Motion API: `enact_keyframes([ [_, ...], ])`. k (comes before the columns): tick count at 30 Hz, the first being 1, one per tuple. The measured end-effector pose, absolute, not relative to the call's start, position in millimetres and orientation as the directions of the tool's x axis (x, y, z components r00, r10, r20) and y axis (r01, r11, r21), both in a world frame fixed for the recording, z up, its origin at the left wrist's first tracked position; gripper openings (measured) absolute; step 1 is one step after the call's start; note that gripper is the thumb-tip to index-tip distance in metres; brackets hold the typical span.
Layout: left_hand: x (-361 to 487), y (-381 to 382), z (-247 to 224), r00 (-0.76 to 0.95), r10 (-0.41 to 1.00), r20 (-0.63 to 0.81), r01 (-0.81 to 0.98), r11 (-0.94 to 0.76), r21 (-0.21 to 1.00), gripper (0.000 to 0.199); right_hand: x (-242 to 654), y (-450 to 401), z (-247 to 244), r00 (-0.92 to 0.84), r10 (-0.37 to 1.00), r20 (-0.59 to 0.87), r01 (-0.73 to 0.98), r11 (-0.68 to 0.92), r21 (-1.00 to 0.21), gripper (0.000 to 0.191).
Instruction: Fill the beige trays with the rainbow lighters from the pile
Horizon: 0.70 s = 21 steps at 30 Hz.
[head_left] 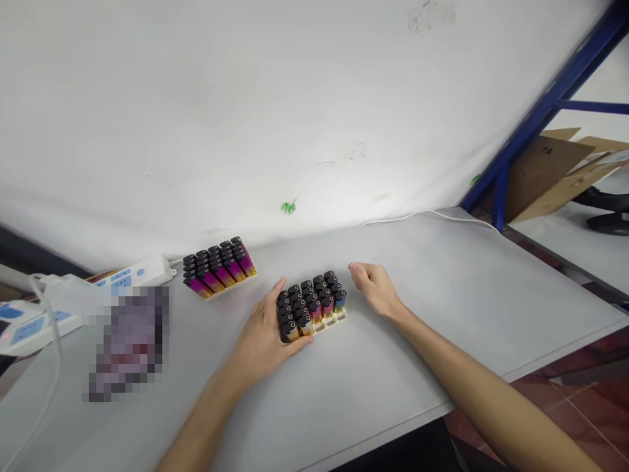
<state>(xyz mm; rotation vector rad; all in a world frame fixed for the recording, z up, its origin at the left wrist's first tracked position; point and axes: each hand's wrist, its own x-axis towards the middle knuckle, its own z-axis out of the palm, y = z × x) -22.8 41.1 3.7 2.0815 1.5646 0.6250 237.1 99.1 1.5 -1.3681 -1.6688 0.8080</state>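
My left hand [263, 337] grips the left end of a cream tray [339, 318], its thumb along the front corner and its fingers along the far side. Upright black-topped cylinders [314, 303] with shiny coloured sides fill most of the tray; three front slots toward the right show no cylinder. Just right of the tray, my right hand [371, 285] is closed, thumb and fingers pressed together. Whatever it may hold is too small or hidden to name. Farther back at the left stands a second tray [234, 286] packed with purple and orange black-topped cylinders [221, 270].
White power strips [132, 275] and cables lie along the table's left back. A pixelated object [130, 344] is in front of them. At the right are a blue metal frame [521, 134] and an open cardboard box [550, 174]. A white cable [432, 212] runs along the wall.
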Motion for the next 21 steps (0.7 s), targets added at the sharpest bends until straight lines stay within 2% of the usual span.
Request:
enact_keyframes([
  [8,-22.3,40.2,4.4,0.254,0.962,0.096,0.751,-0.259,0.608,0.106,234.1,92.5,8.6,-0.123,0.97,0.208,0.297,0.236,-0.925,0.054],
  [16,-22.9,41.2,2.7,0.287,0.951,0.114,0.736,-0.295,0.61,0.106,231.9,88.4,22.0,-0.074,0.94,0.334,0.315,0.34,-0.886,0.034],
  [21,-21.4,41.7,4.9,0.292,0.951,0.099,0.733,-0.289,0.616,0.11,232.9,63.1,38.5,-0.059,0.891,0.45,0.223,0.451,-0.864,0.022],
])
